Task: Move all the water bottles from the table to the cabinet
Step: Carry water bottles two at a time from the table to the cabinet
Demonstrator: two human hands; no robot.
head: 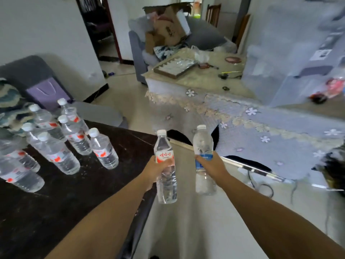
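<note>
Clear bottles fill both grips: left hand (156, 168) holds the red-labelled bottle (165, 169), right hand (210, 164) the blue-labelled bottle (203, 159); I judge carrying to the cabinet comes next.

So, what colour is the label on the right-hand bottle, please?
Blue label, seen in the head view.

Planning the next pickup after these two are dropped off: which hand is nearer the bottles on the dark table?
Left hand: the bottles on the dark table stand on its side; the right hand is farther over.
</note>
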